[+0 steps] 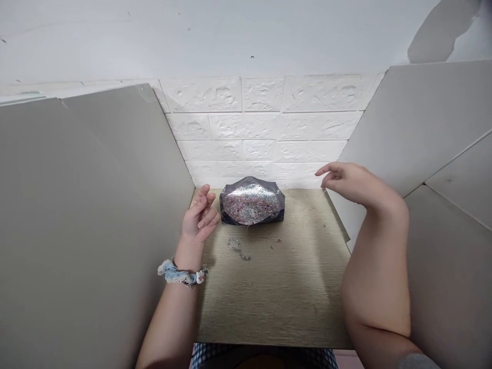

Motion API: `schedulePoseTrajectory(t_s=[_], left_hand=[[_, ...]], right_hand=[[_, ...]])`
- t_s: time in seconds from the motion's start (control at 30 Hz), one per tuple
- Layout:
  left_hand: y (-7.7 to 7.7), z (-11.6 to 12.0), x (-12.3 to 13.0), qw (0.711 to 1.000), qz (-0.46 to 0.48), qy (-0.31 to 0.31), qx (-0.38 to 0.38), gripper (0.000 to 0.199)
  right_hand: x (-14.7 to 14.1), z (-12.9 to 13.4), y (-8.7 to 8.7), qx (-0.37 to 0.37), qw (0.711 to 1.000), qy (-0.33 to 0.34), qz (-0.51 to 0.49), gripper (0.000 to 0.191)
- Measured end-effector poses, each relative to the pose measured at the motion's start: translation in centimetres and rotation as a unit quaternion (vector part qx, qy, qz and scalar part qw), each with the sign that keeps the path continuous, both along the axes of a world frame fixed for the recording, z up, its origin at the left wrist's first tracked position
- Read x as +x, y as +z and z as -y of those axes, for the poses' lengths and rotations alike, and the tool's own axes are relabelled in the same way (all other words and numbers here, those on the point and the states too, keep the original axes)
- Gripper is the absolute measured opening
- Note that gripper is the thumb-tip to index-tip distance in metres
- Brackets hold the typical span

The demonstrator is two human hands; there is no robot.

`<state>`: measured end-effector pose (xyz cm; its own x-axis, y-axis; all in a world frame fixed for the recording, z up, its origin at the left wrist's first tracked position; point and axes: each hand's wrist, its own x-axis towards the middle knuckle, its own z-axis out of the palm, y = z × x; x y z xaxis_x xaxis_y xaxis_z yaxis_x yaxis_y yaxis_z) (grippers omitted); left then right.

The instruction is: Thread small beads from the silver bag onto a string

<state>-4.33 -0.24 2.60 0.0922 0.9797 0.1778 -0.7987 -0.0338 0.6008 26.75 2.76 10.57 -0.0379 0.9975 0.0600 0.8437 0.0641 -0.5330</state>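
My left hand (200, 215) is raised just left of a dark zip pouch, its fingers curled and the thumb bent in against them; anything pinched there is too fine to see. My right hand (344, 180) hangs bent at the wrist near the right panel, with thumb and fingertips close together and a tiny glint under them that I cannot make out. The pouch (252, 201) has a clear, shiny front showing many small colourful bits, and stands at the back of the tabletop. In front of it lies a short beaded strand (239, 248), curled into a loop.
A pale wooden tabletop (277, 297) carries a few tiny dark specks. Grey panels rise on the left (96, 205) and right (453, 118). White brick-patterned wall (261, 125) closes the back. A blue floral scrunchie (179, 272) is around my left wrist.
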Motion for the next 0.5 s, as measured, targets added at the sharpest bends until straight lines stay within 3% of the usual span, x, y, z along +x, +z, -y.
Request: schedulePoseTrajectory(t_s=[0.07, 0.13, 0.27, 0.4, 0.43, 0.5], left_hand=[[0.2, 0.0, 0.0, 0.999, 0.031, 0.021, -0.014, 0.034], [0.3, 0.0, 0.0, 0.997, 0.057, 0.034, -0.025, 0.033], [0.3, -0.3, -0.2, 0.993, 0.101, 0.047, -0.025, 0.029], [0.4, -0.7, -0.7, 0.987, 0.146, 0.066, -0.016, 0.031], [0.4, -0.8, -0.8, 0.985, 0.154, 0.071, -0.017, 0.032], [0.4, -1.0, -1.2, 0.982, 0.168, 0.083, -0.020, 0.033]], right_hand=[[-0.4, 0.5, 0.5, 0.047, 0.994, 0.019, -0.094, 0.023], [-0.5, 1.0, 0.9, 0.074, 0.969, 0.046, -0.233, 0.018], [-0.3, 2.4, 1.8, 0.024, 0.864, 0.145, -0.481, 0.015], [0.2, 4.0, 2.8, 0.059, 0.805, 0.203, -0.554, 0.020], [0.6, 4.4, 2.9, 0.085, 0.798, 0.207, -0.560, 0.025], [2.0, 5.1, 2.6, 0.133, 0.813, 0.189, -0.535, 0.034]])
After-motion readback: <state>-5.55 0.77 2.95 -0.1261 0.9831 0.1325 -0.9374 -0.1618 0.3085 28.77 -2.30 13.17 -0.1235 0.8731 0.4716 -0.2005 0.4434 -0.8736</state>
